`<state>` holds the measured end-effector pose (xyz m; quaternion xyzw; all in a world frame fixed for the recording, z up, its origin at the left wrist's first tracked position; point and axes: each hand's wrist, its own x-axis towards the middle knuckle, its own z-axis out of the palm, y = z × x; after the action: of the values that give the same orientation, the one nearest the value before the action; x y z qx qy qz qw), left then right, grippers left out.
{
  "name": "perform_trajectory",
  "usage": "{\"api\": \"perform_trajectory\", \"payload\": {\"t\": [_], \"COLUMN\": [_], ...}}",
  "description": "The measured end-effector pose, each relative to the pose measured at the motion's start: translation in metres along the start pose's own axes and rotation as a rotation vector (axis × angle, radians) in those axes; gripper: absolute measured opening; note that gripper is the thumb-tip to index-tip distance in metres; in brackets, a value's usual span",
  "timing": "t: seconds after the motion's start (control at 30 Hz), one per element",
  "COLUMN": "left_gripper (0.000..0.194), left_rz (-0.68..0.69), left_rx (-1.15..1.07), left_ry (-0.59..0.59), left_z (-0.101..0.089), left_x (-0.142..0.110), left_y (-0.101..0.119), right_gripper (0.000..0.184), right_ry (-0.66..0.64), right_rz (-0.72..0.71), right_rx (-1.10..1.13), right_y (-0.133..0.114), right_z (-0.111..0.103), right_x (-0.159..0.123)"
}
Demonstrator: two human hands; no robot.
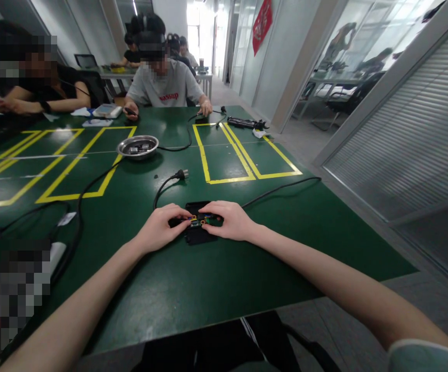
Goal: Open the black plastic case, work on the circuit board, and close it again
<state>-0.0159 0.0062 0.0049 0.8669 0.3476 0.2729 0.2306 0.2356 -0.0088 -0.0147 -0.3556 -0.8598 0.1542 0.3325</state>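
Close in front of me, a small circuit board [196,223] with yellow ring-shaped parts and some green on it lies over an opened black plastic case [201,239]. My left hand [165,226] grips its left end between thumb and fingers. From the other side, my right hand [229,219] pinches the right end, near blue and green bits. The fingers partly hide the board and the case. A black power cord with a plug [180,174] curves up from behind my left hand. Another black cable [278,188] runs off to the right.
Beyond my hands stands a metal bowl [138,147] holding metal parts. Yellow tape [229,181] marks rectangles on the green table [286,258]. A black tool-like object [247,123] lies at the far right. Across the table sits a person [164,85]; another person [59,85] works at left.
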Motion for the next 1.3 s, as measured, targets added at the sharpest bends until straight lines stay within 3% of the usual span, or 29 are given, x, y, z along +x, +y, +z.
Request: {"api": "perform_trajectory", "payload": {"t": [0.27,0.47,0.53,0.73,0.83,0.93,1.03,1.17,1.3], "left_gripper": [0.021,0.019,0.022,0.041,0.047,0.052,0.054,0.055,0.056], "left_rz": [0.046,0.015,0.006,-0.092,-0.210,-0.372,-0.481,-0.512,-0.489], "left_rx": [0.078,0.153,0.165,0.324,0.444,0.569,0.620,0.581,0.354], "left_ry": [0.003,0.020,0.008,-0.028,-0.114,-0.227,-0.261,-0.229,-0.144], "left_z": [-0.002,-0.012,-0.014,-0.018,-0.021,-0.022,-0.022,-0.023,-0.024], "left_x": [-0.007,-0.012,-0.012,-0.002,0.006,0.012,0.014,0.012,0.005], "left_y": [0.000,-0.015,-0.017,-0.011,-0.007,-0.002,0.005,0.005,-0.005], "right_gripper": [0.030,0.026,0.020,0.041,0.051,0.057,0.059,0.059,0.061], "right_ry": [-0.033,-0.043,-0.088,-0.312,-0.378,-0.410,-0.387,-0.354,-0.303], "right_rz": [-0.052,0.015,0.068,0.334,0.501,0.585,0.602,0.614,0.608], "right_rx": [-0.059,-0.045,-0.092,-0.353,-0.427,-0.393,-0.315,-0.223,-0.017], "right_y": [-0.004,0.003,0.010,0.013,0.014,0.021,0.027,0.030,0.031], "right_z": [0.002,-0.018,-0.025,-0.045,-0.057,-0.066,-0.069,-0.067,-0.065], "right_x": [-0.002,-0.010,-0.011,-0.002,0.000,-0.002,-0.005,-0.007,-0.010]}}
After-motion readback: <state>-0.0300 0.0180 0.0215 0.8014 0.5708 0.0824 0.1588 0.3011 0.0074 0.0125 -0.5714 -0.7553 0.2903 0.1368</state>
